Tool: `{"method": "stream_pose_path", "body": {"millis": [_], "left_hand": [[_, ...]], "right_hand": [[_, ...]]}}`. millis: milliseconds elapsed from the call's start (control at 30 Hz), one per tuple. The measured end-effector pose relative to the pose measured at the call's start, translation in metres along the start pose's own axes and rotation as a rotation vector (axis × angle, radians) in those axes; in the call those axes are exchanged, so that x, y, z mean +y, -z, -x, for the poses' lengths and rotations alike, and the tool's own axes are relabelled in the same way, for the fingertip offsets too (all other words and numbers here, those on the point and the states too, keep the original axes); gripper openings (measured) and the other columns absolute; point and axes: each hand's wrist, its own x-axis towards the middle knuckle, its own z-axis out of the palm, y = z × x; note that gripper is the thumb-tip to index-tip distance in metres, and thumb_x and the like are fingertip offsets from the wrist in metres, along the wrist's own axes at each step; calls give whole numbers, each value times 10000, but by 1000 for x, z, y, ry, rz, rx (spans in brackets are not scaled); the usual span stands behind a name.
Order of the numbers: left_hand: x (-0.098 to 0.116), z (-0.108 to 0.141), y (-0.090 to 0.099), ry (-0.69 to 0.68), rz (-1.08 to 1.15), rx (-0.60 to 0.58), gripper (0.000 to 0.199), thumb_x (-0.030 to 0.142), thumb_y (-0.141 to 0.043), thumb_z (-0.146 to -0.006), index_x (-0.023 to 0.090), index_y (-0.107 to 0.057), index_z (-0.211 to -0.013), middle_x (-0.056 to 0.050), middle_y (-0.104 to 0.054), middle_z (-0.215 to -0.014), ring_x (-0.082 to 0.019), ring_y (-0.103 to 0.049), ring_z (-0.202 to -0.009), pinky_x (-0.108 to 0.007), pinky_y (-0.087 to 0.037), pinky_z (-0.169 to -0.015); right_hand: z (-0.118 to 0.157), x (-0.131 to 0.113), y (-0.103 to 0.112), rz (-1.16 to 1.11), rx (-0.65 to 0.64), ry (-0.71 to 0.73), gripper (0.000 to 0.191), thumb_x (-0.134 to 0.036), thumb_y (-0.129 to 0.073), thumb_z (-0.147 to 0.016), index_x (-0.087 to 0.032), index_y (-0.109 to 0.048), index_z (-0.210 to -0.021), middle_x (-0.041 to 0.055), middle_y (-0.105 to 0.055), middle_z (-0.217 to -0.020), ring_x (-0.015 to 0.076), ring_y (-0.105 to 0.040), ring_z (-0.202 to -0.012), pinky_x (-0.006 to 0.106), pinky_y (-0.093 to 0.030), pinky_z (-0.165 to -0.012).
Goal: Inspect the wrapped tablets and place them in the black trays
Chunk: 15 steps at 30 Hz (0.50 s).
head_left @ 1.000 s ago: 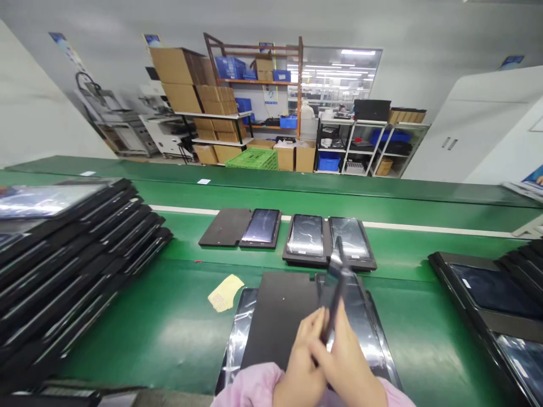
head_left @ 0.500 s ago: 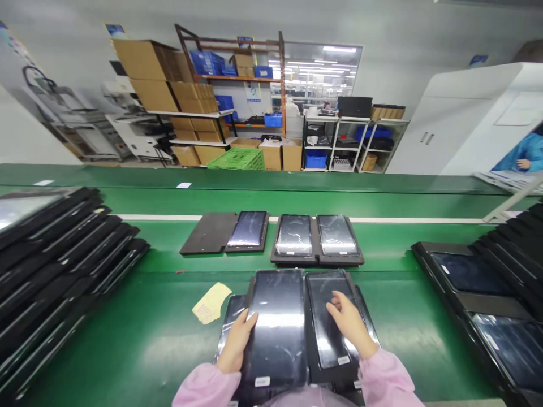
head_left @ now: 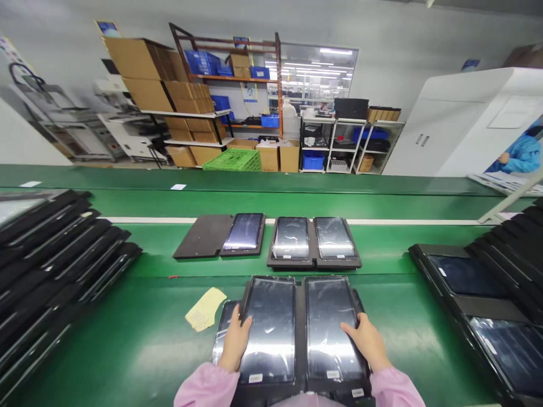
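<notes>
Two dark tablets, the left tablet [head_left: 271, 328] and the right tablet [head_left: 331, 330], lie side by side in a black foam tray [head_left: 300, 339] close to my body. My left hand [head_left: 236, 339] is closed around the tray's left edge, thumb on top beside the left tablet. On the opposite edge my right hand [head_left: 367, 341] grips the tray, its thumb reaching over the right tablet's border. Beneath this tray another tablet [head_left: 221, 328] pokes out at the left, mostly covered. The undersides of both hands are hidden.
Farther up the green bench [head_left: 161, 316] sit a tray with two tablets [head_left: 314, 240] and a tray with one tablet [head_left: 242, 233]. A yellow paper [head_left: 206, 309] lies left of my hands. Tall tray stacks flank me: left stack [head_left: 55, 260], right stack [head_left: 475, 305].
My right hand has moved from above the right tablet to the tray's right edge and closed on it. The right tablet now lies straight, level with the left one. My view has shifted slightly.
</notes>
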Motion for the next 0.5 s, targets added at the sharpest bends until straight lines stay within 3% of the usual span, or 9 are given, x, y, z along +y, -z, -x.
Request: {"method": "stream_pose_path", "body": {"millis": [133,233,367,500], "left_hand": [[-2,-2,3,-40,-180,-11,457,259,-446,-805,48,-504,-1206,-218,-539,-1247,-318,-466,-1216,-392,-318,-1027],[-5,1,8,-76,-290,-4,503,316,-482,-774,59,-506,-1205,-232,-469,-1297,-338,-350,-1295,-419,-220,-1074],[-9,2,13,13,-340,-81,608,444,-517,-736,-23,-514,-1125,-275,-612,-1051,-379,-561,-1072,-437,-399,-913],[-8,0,17,122,-316,-140,667,597,-531,-686,-6,-574,-968,-283,-653,-947,-406,-619,-942,-446,-447,-807]], "right_hand": [[-4,9,-2,-24,13,95,447,-412,-529,-800,-127,-468,-1139,142,-609,-1100,271,-559,-1060,319,-417,-830],[-7,13,-4,-33,22,110,439,-383,-559,-778,-141,-495,-1139,140,-579,-1133,276,-530,-1103,321,-386,-893],[-9,17,-7,-80,25,16,562,-388,-537,-781,-71,-417,-1229,218,-536,-1186,324,-545,-1088,387,-390,-896],[-15,24,-7,-200,-43,-35,527,-524,-474,-795,-62,-536,-1040,218,-635,-1032,315,-616,-977,368,-446,-816]]}}
